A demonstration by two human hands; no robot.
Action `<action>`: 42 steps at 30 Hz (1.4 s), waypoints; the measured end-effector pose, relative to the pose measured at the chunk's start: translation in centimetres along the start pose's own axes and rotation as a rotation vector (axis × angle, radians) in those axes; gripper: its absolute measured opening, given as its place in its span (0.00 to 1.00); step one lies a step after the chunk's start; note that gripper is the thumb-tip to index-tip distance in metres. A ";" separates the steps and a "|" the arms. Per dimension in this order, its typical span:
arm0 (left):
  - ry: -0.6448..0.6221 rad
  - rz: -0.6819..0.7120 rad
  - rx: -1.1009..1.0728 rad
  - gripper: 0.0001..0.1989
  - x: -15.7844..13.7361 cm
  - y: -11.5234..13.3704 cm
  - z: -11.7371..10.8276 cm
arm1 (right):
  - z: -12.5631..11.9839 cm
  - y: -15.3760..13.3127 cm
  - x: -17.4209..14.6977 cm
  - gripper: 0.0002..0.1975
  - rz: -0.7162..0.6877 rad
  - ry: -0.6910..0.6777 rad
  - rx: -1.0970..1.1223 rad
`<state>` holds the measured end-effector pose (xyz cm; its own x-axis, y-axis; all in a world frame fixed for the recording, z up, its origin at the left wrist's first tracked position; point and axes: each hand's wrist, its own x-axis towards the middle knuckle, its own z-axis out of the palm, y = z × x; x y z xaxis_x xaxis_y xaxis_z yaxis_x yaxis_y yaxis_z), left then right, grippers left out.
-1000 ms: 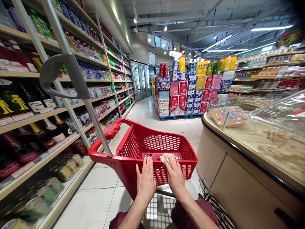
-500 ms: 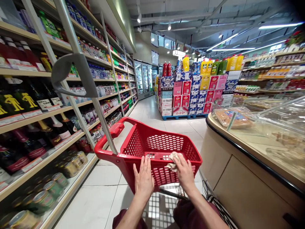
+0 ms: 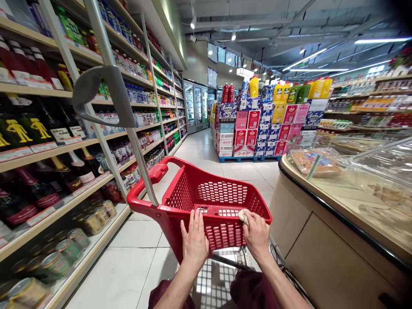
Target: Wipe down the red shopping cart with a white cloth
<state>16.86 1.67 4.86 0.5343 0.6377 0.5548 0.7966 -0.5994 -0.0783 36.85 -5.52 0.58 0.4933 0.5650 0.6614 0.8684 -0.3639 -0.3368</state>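
Right grip (image 3: pixel 256 235) holds cloth (image 3: pixel 243 216); shelves (image 3: pixel 69 148), counter (image 3: pixel 301 236) flank cart (image 3: pixel 172 218).

Ceiling strip lights (image 3: pixel 318 70) and spotlights (image 3: pixel 233 36) are lighting the scene brightly. The red shopping cart (image 3: pixel 219 219) is casting a gridded shadow (image 3: pixel 208 281) onto pale tiles (image 3: pixel 119 274). Glare is streaking the transparent display covers (image 3: pixel 386 156). Wide-angle distortion is stretching the lower-left drink cans (image 3: pixel 28 294); darkness is filling the upper-right corner.

Crumpled off-white cloth (image 3: pixel 243 217) mostly hidden beneath the bare right grip (image 3: pixel 256 235), red perforated plastic basket (image 3: pixel 223 235) partly covered by the bare left grip (image 3: pixel 195 241), grey metal pole (image 3: pixel 142 165) cut off above, brownish food (image 3: pixel 386 191) under clear plastic blurred, small print on stacked coloured cartons (image 3: pixel 266 124) unreadable
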 end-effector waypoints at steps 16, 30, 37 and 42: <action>-0.035 0.032 0.019 0.31 0.2 -0.6 -0.7 | 2.3 -1.4 -0.1 0.21 -0.227 -0.031 0.174; 0.000 -0.008 0.024 0.31 0.0 -3.0 -2.0 | 2.7 -3.8 -0.2 0.20 -0.298 -0.033 0.266; 0.018 -0.014 0.026 0.32 -0.5 -3.5 -2.1 | 2.2 -1.0 0.3 0.19 -0.037 0.040 0.211; 0.038 -0.039 0.037 0.31 0.0 -4.5 -2.9 | 2.8 -9.2 0.0 0.21 -0.302 -0.038 0.340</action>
<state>12.43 2.99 7.63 0.4921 0.6412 0.5889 0.8269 -0.5557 -0.0859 28.98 -0.11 1.84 0.2113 0.6374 0.7410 0.9377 0.0818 -0.3377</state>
